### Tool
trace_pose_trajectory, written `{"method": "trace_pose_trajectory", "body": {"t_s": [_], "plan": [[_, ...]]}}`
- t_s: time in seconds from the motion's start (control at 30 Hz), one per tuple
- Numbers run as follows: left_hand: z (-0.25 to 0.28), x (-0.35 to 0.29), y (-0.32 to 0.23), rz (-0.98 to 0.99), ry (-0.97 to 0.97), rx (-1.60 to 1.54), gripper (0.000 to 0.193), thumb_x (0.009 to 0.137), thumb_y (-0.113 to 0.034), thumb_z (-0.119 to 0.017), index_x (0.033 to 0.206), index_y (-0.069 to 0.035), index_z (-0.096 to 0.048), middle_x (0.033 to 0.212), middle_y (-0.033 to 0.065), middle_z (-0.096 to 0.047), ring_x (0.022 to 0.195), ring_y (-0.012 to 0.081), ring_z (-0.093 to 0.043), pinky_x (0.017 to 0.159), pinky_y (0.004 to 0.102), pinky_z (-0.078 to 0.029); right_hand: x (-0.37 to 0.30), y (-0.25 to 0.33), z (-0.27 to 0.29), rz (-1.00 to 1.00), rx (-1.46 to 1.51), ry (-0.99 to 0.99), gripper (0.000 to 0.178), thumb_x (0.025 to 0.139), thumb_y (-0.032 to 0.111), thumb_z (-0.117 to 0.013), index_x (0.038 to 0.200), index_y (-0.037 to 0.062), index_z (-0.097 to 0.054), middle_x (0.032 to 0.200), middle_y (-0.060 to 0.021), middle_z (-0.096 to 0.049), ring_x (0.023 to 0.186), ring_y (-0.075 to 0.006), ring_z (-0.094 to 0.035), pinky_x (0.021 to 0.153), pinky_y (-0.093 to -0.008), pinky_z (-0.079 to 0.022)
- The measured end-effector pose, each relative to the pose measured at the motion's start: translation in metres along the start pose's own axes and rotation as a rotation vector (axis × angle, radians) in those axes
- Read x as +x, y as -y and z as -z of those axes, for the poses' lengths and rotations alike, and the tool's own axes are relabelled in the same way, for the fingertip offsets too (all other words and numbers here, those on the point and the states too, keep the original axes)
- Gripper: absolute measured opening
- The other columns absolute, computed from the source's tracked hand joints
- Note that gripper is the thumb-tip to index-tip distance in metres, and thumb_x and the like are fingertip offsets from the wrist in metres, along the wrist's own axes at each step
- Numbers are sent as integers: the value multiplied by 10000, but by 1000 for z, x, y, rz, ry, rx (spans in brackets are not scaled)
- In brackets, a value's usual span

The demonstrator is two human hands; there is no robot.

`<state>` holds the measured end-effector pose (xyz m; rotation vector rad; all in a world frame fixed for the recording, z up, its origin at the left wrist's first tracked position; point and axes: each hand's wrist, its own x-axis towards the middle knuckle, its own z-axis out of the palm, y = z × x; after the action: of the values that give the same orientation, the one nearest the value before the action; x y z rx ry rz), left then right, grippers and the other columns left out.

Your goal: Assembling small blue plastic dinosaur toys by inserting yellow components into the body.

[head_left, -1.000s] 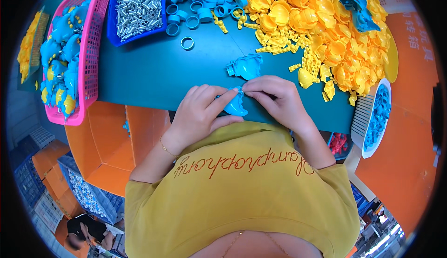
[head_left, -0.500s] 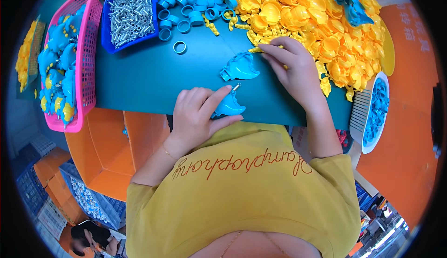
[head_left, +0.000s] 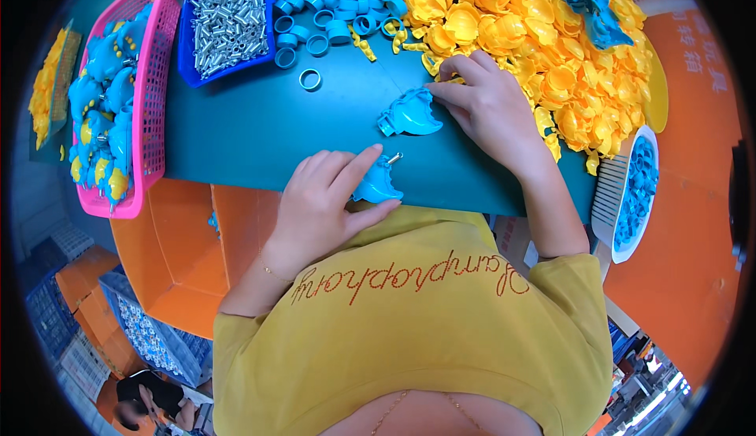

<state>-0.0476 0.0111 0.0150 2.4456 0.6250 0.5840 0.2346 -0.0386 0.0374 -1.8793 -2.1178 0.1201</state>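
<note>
My left hand (head_left: pixel 319 192) grips curved blue plastic shell (head_left: pixel 376 187); twin shell (head_left: pixel 413 115) at nearer right hand's (head_left: pixel 487 103) nine o'clock, right's grasp unclear.

This is a workshop, a factory-style one for assembling small plastic goods by hand, and the long dark-green flat-topped worktable (head_left: pixel 236 137) says so. Loose parts cover its far side by the heap: glossy yellow curved plastic shells (head_left: pixel 520 34), short blue plastic rings (head_left: pixel 335 3), and silvery metal cylinders (head_left: pixel 230 22) in a deep-blue plastic tray (head_left: pixel 187 42). A pink lattice-sided plastic basket (head_left: pixel 153 74) of blue-and-yellow pieces stands at the table's left end. Well beyond its near left corner, a blue plastic crate (head_left: pixel 179 355) and another black-topped person (head_left: pixel 157 393) show.
</note>
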Motion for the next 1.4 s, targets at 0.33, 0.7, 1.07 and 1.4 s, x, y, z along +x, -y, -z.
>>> {"method": "trace_pose_trajectory", "body": {"t_s": [0.33, 0.7, 1.07, 1.4], "plan": [[24, 7, -4, 9, 104, -15, 655, 736, -327, -935, 1313, -119, -707, 1021, 63, -713, 817, 244, -624, 827, 374, -466, -51, 5, 1, -205, 361, 87, 137, 937, 73, -739, 1073, 57, -739, 1041, -93, -642, 946, -286, -659, 819, -371, -546], [2, 5, 7, -145, 49, 10, 264, 796, -172, -881, 1024, -125, -754, 1065, 8, -715, 894, 222, -617, 761, 390, -481, -71, 19, -11, -383, 402, -159, 249, 882, 43, -809, 1127, 39, -767, 1018, -91, -711, 891, -247, -710, 789, -320, -571], [-31, -8, 8, -219, -86, -36, 335, 745, -85, -889, 1060, -134, -786, 1087, 19, -740, 918, 250, -646, 809, 384, -540, -97, 35, -5, -147, 434, 4, 468, 790, 186, -897, 1221, 78, -751, 1105, -78, -687, 1017, -297, -640, 870, -406, -529], [-36, -6, 12, -250, -122, -50, 347, 734, -76, -897, 1059, -132, -790, 1043, 24, -728, 891, 250, -653, 767, 373, -542, -137, 58, -40, -86, 488, -264, 337, 759, 136, -872, 1087, 156, -793, 1033, 25, -734, 905, -207, -662, 732, -350, -492]]}}
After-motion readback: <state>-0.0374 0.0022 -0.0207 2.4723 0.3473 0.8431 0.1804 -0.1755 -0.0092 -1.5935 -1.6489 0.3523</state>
